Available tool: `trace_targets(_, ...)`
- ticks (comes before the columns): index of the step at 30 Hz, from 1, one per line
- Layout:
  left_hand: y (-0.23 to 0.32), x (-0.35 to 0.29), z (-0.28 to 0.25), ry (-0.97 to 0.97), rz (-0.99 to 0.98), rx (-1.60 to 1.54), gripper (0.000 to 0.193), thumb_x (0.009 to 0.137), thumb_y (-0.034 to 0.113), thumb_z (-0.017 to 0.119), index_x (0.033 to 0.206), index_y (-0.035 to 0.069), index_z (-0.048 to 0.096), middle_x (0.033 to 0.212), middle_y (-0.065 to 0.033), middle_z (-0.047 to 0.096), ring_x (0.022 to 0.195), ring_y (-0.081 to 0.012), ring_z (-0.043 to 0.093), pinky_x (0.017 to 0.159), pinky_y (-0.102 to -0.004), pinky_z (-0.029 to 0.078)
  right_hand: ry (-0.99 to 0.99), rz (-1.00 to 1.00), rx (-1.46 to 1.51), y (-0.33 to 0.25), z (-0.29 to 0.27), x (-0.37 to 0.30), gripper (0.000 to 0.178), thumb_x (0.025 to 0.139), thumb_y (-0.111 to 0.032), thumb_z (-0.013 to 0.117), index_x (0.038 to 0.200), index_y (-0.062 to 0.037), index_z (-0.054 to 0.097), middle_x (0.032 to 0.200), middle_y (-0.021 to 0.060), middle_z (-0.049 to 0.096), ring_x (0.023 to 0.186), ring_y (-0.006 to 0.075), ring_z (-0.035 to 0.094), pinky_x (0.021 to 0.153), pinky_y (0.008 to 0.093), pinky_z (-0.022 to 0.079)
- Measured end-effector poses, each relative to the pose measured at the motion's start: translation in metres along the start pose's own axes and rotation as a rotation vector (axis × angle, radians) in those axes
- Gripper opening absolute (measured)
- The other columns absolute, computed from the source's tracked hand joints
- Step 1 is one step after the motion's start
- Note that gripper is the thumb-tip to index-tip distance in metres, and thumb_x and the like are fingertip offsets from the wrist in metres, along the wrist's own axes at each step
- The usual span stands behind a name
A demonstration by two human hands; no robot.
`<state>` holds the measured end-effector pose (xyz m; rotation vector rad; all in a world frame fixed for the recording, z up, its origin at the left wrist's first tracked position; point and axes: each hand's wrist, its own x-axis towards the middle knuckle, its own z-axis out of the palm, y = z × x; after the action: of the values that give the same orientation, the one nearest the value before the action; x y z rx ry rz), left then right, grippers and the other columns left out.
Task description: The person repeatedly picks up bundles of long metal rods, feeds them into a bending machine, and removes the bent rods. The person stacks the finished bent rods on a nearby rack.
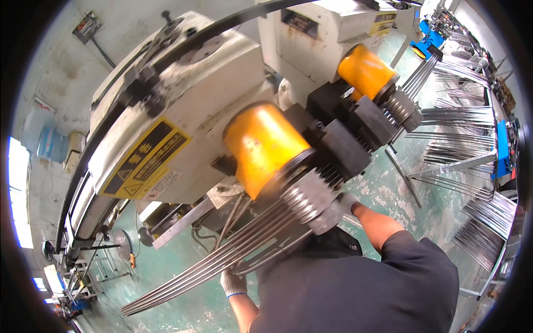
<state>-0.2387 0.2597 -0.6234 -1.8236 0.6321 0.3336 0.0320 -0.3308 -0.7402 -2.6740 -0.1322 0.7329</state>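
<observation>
Rods [194,270], metal, long, several laid side by side in a slanting bundle; near ends at lower left, far ends at the grooved roller [308,195], centre. Left hand [233,282], white knitted glove with blue edge, along the underside of the rods; fingers partly hidden, so whether they are clamped or apart cannot be told. Right hand [348,203], gloved likewise, just beside the roller on its far side, partly covered by it; state of its fingers cannot be told. Machine [222,72], off-white casing, with yellow-and-black label [147,158] and black hose [100,145] curving across. Housings, two, orange: one [264,144] behind the roller, another [366,69] farther off, bearing a second roller [402,108]. Blocks [344,147], dark, between the two housings. Shirt [355,294], dark, worn by the person, at bottom. Rack [455,166], metal, at right, bearing further stock [458,116] in bunches. Floor [211,316], green, worn pale in patches.
</observation>
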Motion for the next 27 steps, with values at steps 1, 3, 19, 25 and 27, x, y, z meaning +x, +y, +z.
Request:
trace_targets(1,-0.003,0.000,-0.007,-0.046,-0.080,-0.261,0.027,0.098,0.030,0.060,0.119,0.014,0.068,0.122,-0.0069,0.071,0.122,-0.0270,0.061,0.106,-0.0481,0.046,0.013,0.062,0.033,-0.017,-0.021,0.010,0.042,0.094,-0.038,0.068,0.117,-0.0039,0.077,0.111,0.0224,0.076,0.107,0.0410,0.072,0.094,0.0463,0.055)
trace_targets(3,-0.016,0.005,-0.004,-0.105,-0.216,-0.741,0.025,0.096,0.022,0.064,0.119,0.013,0.067,0.126,-0.0112,0.069,0.123,-0.0280,0.060,0.105,-0.0462,0.047,-0.040,0.183,0.243,-0.066,-0.080,-0.011,0.042,0.094,-0.039,0.069,0.118,-0.0048,0.077,0.110,0.0214,0.077,0.106,0.0388,0.073,0.093,0.0453,0.056)
trace_targets(19,-0.036,0.019,-0.064,0.107,-0.768,-3.722,0.040,0.106,0.027,0.039,0.137,0.006,0.054,0.138,-0.0184,0.052,0.126,-0.0373,0.048,0.113,-0.0530,0.035,-0.053,0.645,0.312,0.033,-0.052,-0.239,0.044,0.091,-0.044,0.071,0.118,-0.0095,0.079,0.117,0.0174,0.077,0.110,0.0334,0.073,0.099,0.0400,0.055)
trace_targets(25,-0.093,-0.021,-0.101,0.470,-1.524,-3.658,0.029,0.110,0.034,0.043,0.112,0.011,0.060,0.110,-0.0093,0.062,0.110,-0.0302,0.058,0.104,-0.0492,0.045,0.122,0.453,0.303,0.030,-0.089,-0.200,0.047,0.091,-0.046,0.067,0.115,-0.0065,0.079,0.114,0.0193,0.077,0.110,0.0359,0.073,0.098,0.0422,0.055)
trace_targets(27,-0.089,-0.040,-0.078,0.965,-1.039,-3.678,0.029,0.109,0.036,0.046,0.107,0.010,0.059,0.102,-0.0058,0.062,0.103,-0.0265,0.059,0.101,-0.0449,0.047,0.154,0.381,0.352,0.000,-0.132,-0.183,0.046,0.092,-0.042,0.066,0.117,-0.0048,0.077,0.115,0.0215,0.075,0.111,0.0385,0.071,0.098,0.0432,0.055)
